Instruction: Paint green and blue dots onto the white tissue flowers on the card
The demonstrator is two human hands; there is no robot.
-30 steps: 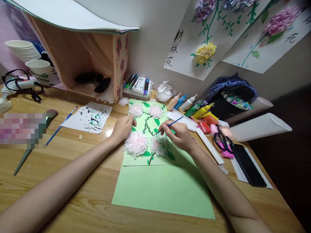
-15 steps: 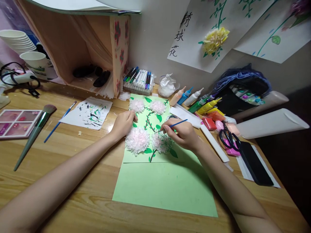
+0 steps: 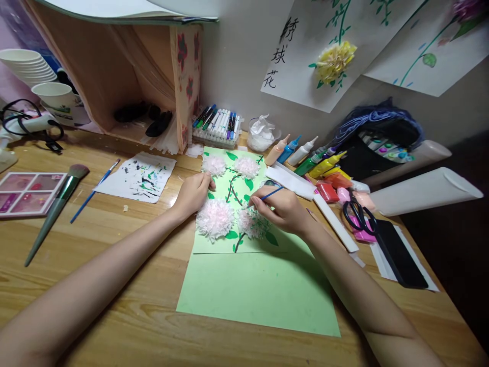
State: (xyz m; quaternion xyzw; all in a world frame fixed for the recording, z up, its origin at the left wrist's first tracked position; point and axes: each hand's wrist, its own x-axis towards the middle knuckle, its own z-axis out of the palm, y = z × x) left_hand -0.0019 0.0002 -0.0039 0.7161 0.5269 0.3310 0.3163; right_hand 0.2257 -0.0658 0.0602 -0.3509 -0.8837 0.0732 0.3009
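Note:
A light green sheet (image 3: 260,290) lies on the table with a second green piece on its upper part, bearing several pink fluffy flowers (image 3: 215,219), painted green leaves and dark stems. My right hand (image 3: 280,206) is closed round a thin blue paintbrush (image 3: 272,193), its tip low over the sheet just above the lower right flower. At the left edge of the sheet rests my left hand (image 3: 194,192), fingers curled between the upper and lower left flowers. Whether anything is under those fingers is hidden.
A paint-marked tissue (image 3: 141,178), another brush (image 3: 93,191) and a makeup brush (image 3: 57,214) lie at left. Behind are a marker box (image 3: 217,125) and a plastic cup (image 3: 262,133). Paint bottles (image 3: 301,151), scissors (image 3: 357,214) and a black phone (image 3: 401,255) stand or lie at right.
The brush in my right hand has tilted slightly, its back end shifting left. My left hand stays at the sheet's edge. The whole view has shifted a little.

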